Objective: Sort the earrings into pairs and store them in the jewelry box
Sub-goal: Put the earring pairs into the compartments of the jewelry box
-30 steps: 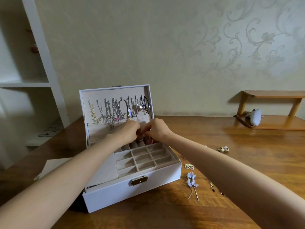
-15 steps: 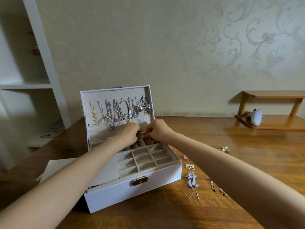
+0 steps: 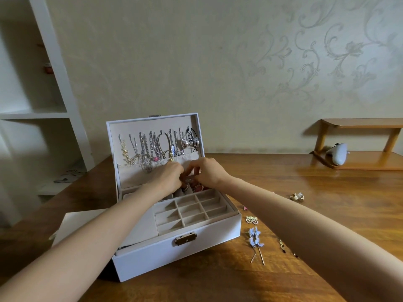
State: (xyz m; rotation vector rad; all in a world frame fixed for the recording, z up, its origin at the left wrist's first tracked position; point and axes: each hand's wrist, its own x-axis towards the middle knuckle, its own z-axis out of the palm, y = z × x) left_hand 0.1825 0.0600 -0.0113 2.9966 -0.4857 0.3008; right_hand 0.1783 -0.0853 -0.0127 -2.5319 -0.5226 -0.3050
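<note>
Parted slightly, the left hand (image 3: 169,177) and right hand (image 3: 208,173) hover over the back compartments of the jewelry box (image 3: 174,253) on the table (image 3: 305,192); whether either grip holds an earring cannot be told; blue flower earrings (image 3: 255,237) lie right of it.
</note>
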